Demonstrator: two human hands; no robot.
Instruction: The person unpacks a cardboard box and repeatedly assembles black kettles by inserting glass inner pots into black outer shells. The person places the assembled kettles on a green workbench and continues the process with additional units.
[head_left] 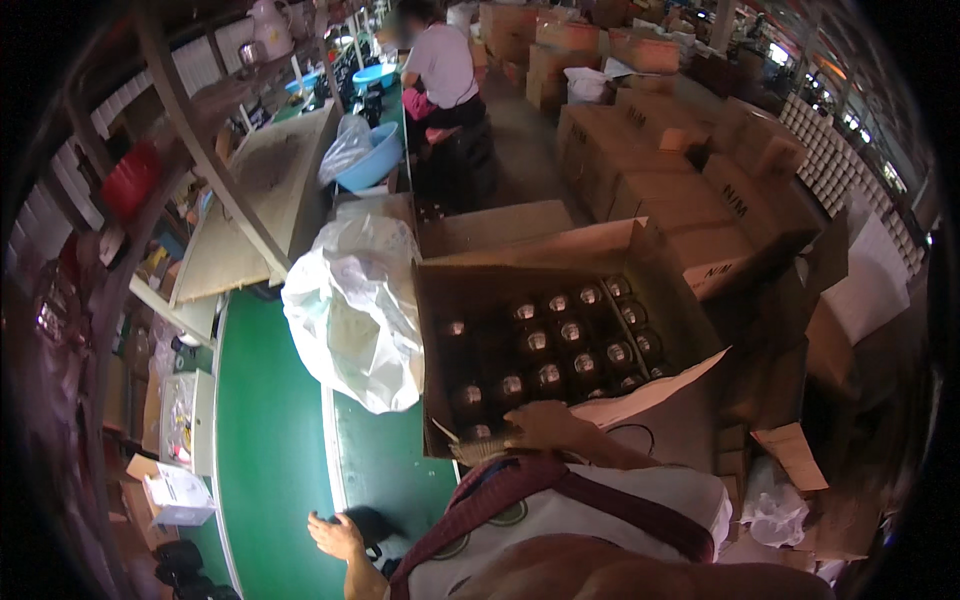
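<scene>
Above the green conveyor belt point(270, 430), my left hand point(338, 537) is open with its fingers apart. Right beside it sits a dark rounded object point(374, 524); its kind is unclear, and whether the hand touches it cannot be told. My right hand point(548, 426) is at the near side of an open cardboard box point(535, 275); its fingers are dim there, so their grip is hidden. Inside the box stand several dark round items with shiny tops point(570, 331), in rows. A white plastic bag point(355, 310) rests on the belt against the box's left side.
Stacked cartons point(640, 190) fill the far right. Beyond the bag is a blue basin point(372, 160), and a wooden board point(255, 195) leans by the metal post point(205, 140). A co-worker point(442, 70) sits farther along the line. A small white carton point(180, 495) lies at left.
</scene>
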